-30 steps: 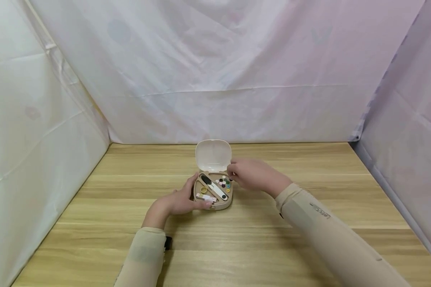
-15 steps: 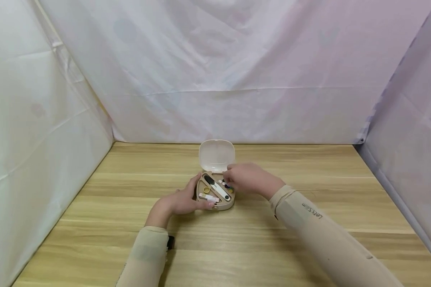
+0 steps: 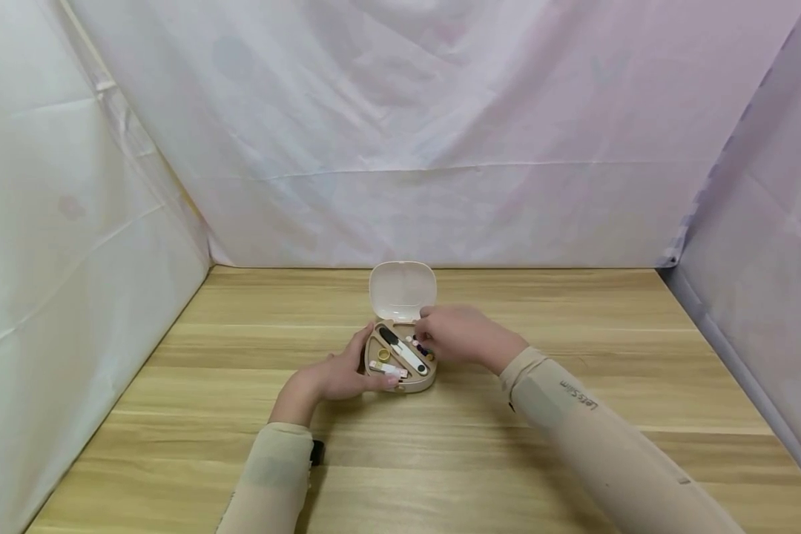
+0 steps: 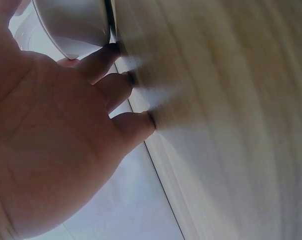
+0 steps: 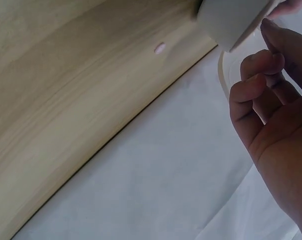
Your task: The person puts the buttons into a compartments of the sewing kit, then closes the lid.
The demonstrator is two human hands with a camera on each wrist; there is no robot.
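An open sewing box (image 3: 419, 385) stands on the wooden table with its white lid (image 3: 403, 289) raised at the back. My left hand (image 3: 339, 374) holds its left side, thumb at the front edge. A pair of thread snips (image 3: 403, 348) lies slantwise across the middle of the tray. Left of it are a gold ring-shaped thimble (image 3: 383, 354) and a small white-and-pink piece (image 3: 389, 368). In the right compartment sit several small coloured buttons (image 3: 430, 356), partly covered by my right hand (image 3: 463, 334). Its fingers are bent over them; the fingertips are hidden.
In the right wrist view, a small pinkish oval piece (image 5: 159, 48) lies on the table (image 5: 81, 90) beside the box. White cloth (image 3: 400, 215) hangs behind the table, and more cloth closes in both sides.
My right hand has moved from the box's back right edge inward over the buttons and stays there. My left hand keeps its hold on the box. The head view has shifted slightly.
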